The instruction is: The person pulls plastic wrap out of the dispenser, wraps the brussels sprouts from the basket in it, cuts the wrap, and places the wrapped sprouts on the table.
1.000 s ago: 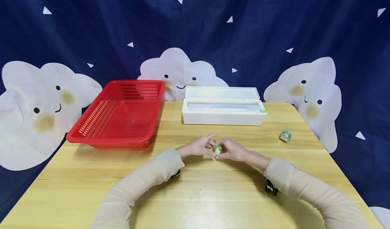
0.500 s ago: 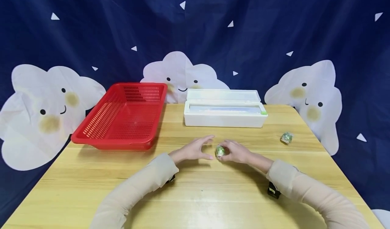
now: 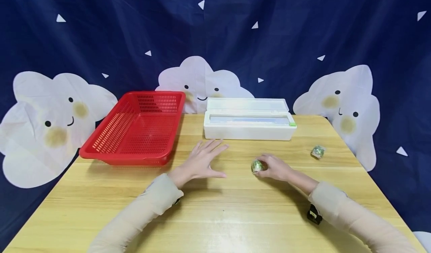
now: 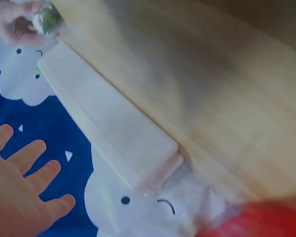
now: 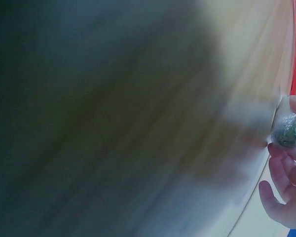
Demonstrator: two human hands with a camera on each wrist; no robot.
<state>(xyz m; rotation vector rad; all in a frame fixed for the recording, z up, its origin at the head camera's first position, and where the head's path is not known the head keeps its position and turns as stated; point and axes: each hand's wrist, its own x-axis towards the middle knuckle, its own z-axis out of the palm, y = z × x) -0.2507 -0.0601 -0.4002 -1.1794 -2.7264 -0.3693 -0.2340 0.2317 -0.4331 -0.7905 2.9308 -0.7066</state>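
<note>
My right hand (image 3: 274,167) pinches a round green thing wrapped in clear film (image 3: 257,166) between thumb and fingers, low over the table. The same film-wrapped green thing (image 5: 289,129) shows at the edge of the right wrist view; its kind is hard to tell under the film. To the left, my left hand (image 3: 199,162) is spread with straight fingers and holds nothing. In the left wrist view the fingers (image 4: 27,158) are apart. A second film-wrapped green thing (image 3: 318,151) lies on the table at the right.
A long white box (image 3: 249,132) with its lid raised stands at the back middle; it looks like a cling film dispenser. The red perforated basket (image 3: 124,156) sits at the back left. All rest on a wooden table (image 3: 215,215) before a blue cloud-print curtain (image 3: 229,28).
Both hands were together at the wrapped green thing. The left hand has let go, spread its fingers and moved left; the right hand has carried the thing a little right.
</note>
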